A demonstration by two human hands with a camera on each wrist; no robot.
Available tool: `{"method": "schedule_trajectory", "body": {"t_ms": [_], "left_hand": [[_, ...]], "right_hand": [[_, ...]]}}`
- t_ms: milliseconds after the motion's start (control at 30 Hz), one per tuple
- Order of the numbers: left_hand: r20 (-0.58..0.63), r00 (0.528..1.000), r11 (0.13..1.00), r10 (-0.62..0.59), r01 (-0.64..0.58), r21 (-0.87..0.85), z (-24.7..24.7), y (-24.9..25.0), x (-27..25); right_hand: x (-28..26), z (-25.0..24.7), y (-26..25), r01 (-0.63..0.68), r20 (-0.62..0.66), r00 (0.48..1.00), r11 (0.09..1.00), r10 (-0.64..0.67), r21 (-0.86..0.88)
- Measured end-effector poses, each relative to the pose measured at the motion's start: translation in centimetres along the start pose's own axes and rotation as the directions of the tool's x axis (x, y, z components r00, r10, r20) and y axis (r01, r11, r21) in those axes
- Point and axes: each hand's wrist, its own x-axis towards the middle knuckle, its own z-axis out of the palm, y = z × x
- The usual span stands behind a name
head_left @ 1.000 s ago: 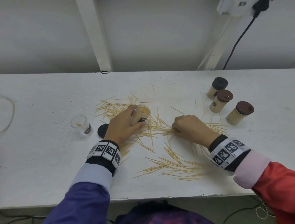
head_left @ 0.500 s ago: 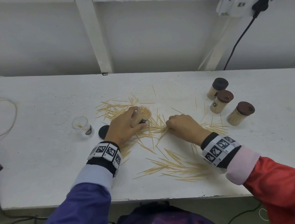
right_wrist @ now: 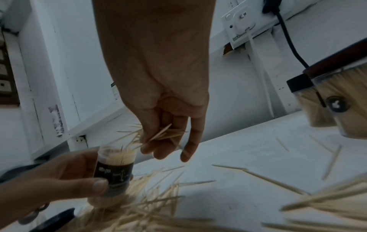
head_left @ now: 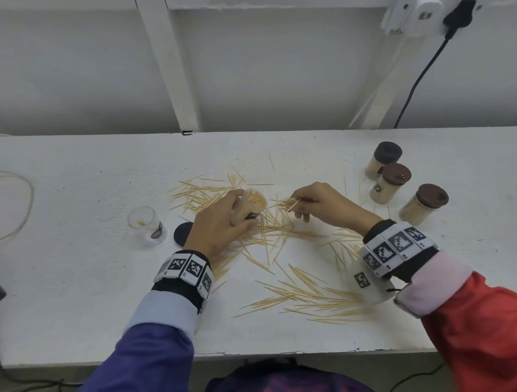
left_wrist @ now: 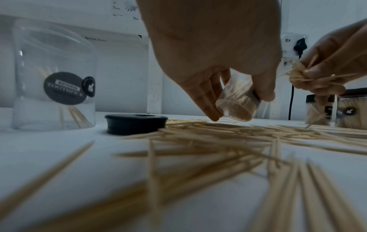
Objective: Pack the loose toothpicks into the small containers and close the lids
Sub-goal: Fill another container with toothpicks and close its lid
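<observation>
My left hand (head_left: 219,223) grips a small clear container (head_left: 250,207) packed with toothpicks, tilted with its open mouth toward the right; the same container (left_wrist: 237,103) (right_wrist: 114,171) shows in both wrist views. My right hand (head_left: 319,202) pinches a small bundle of toothpicks (head_left: 289,204) just right of that mouth, lifted off the table. The bundle (right_wrist: 157,135) points at the container's opening. Loose toothpicks (head_left: 305,294) lie scattered over the white table (head_left: 72,287). A black lid (head_left: 182,231) (left_wrist: 136,124) lies beside my left hand.
A nearly empty clear container (head_left: 146,224) stands left of the lid. Three filled, lidded containers (head_left: 389,182) stand at the right. A cable (head_left: 11,209) loops at the left edge, and a black plug lead (head_left: 418,81) hangs from the wall socket.
My right hand has lifted off the table with a pinch of toothpicks and moved left toward the container's mouth. The left hand has kept the container in place.
</observation>
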Motion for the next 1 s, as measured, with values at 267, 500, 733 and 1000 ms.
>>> {"method": "schedule_trajectory", "body": {"t_ms": [267, 500, 733, 1000], "left_hand": [[0.001, 1.000, 1.000, 0.021, -0.021, 0.017, 0.1, -0.2, 0.1], [0.021, 0.998, 0.998, 0.065, -0.066, 0.014, 0.3, -0.4, 0.2], [0.016, 0.994, 0.995, 0.104, -0.104, -0.001, 0.3, -0.6, 0.1], [0.018, 0.992, 0.992, 0.124, -0.124, 0.006, 0.4, -0.7, 0.2]], "right_hand": [[1.4, -1.3, -1.4, 0.010, -0.081, 0.997, 0.992, 0.000, 0.126], [2.4, -0.2, -3.3, 0.015, 0.078, 0.997, 0.972, 0.004, -0.235], [2.5, 1.3, -5.7, 0.127, 0.206, 0.978, 0.701, 0.030, -0.702], [3.3, 0.4, -6.5, -0.009, 0.172, 0.983, 0.945, 0.069, -0.327]]}}
